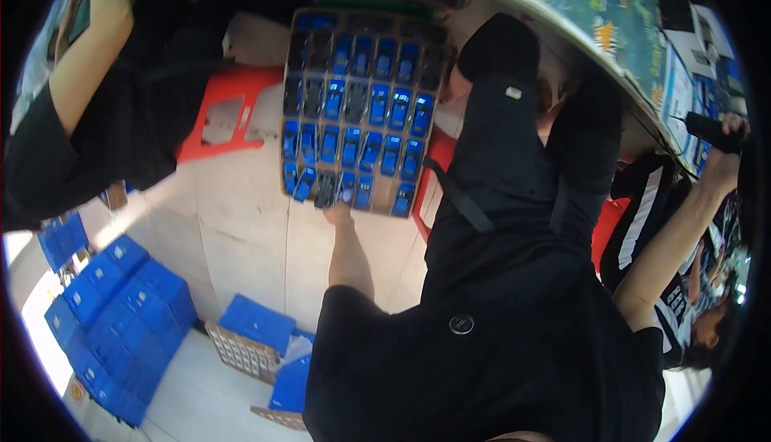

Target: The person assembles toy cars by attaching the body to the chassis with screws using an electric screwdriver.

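My left hand reaches down to the near edge of a tray of toy cars. Its fingers close around a toy car in the nearest row, between a dark one and a blue one; they are small in view and partly hidden. Most of the cars are blue, such as one in the middle, while several show dark. Far to the right, my right hand is wrapped around a black electric screwdriver, whose thin bit points left toward the bench.
A green-topped workbench curves along the top. Red stools flank the tray. A co-worker's arm is at left, another person at right. Blue boxes stack lower left; cardboard dividers stand beside more blue boxes.
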Tool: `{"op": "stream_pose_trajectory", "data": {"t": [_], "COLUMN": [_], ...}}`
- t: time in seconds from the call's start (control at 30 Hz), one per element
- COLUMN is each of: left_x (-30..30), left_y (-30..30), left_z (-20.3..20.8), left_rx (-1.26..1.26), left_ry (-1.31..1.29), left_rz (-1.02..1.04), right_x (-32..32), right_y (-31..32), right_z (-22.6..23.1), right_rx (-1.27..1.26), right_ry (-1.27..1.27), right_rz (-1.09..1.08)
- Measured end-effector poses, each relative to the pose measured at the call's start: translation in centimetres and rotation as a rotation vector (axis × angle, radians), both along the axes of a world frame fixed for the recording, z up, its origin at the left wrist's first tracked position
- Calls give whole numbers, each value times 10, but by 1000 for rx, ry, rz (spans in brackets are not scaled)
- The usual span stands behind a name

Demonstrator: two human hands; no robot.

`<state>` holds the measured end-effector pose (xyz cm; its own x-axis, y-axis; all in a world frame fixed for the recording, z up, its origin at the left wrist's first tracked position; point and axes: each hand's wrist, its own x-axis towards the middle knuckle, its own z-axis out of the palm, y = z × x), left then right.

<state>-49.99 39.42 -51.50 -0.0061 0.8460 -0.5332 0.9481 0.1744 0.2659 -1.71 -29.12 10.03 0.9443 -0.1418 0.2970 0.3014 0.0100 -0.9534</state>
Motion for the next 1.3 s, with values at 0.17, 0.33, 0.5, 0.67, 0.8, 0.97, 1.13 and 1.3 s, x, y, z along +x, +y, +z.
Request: {"op": "stream_pose_trajectory", "data": {"t": [0.17, 0.33, 0.5, 0.67, 0.8, 0.97, 1.13, 1.3], "left_x": [40, 229, 359, 461, 521, 517, 507, 486], "left_y": [-29, -136, -293, -500, -602, -646, -639, -528], "left_z": [58, 259, 452, 528, 540, 546, 526, 541], "left_rx": [8, 77, -107, -437, -190, -52, -667, -1503], "left_ry": [-327, -915, -1397, -1498, -960, -764, -1202, -1368], "left_rz": [-360, -679, -1043, -1510, -1801, -1873, -1487, -851], "right_x": [-22, -48, -122, -164, -183, -189, -181, -173], "right_y": [112, 131, 80, 19, -8, -3, 0, -10], "right_z": [-45, -10, 15, 18, 20, 21, 19, 16], "right_rx": [-280, -26, 141, 282, 290, 508, 437, 246], "right_ry": [-161, -71, -25, -113, -104, -131, -91, -131], "right_rz": [-341, -266, 22, 65, 72, -68, -30, 33]}}
